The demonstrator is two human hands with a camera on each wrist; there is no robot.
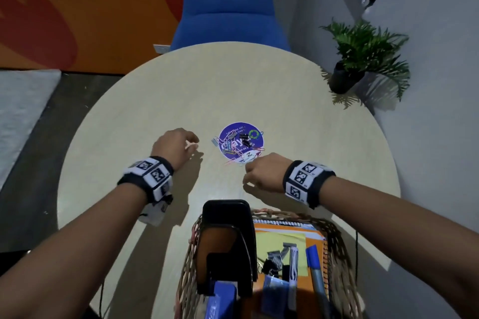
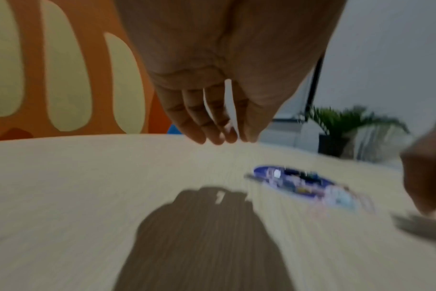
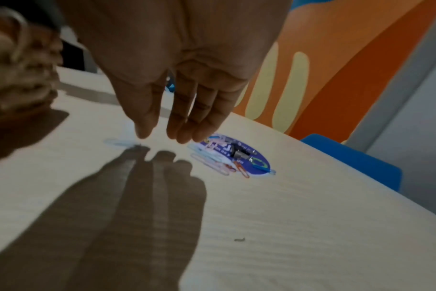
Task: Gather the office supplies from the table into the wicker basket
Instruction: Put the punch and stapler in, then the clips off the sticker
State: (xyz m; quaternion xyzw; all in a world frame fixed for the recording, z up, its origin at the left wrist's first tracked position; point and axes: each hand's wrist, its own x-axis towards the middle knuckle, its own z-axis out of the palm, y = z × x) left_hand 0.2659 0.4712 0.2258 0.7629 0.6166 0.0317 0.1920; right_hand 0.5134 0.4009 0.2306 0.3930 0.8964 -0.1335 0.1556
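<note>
The clips (image 1: 239, 145) lie heaped on the purple sticker (image 1: 255, 144) mid-table, just ahead of and between my hands — my right hand (image 1: 261, 173) is nearer, fingers loose and empty above a stray clip (image 3: 117, 142). My left hand (image 1: 173, 145) hovers relaxed, empty. The basket (image 1: 339, 246) sits behind both wrists.
</note>
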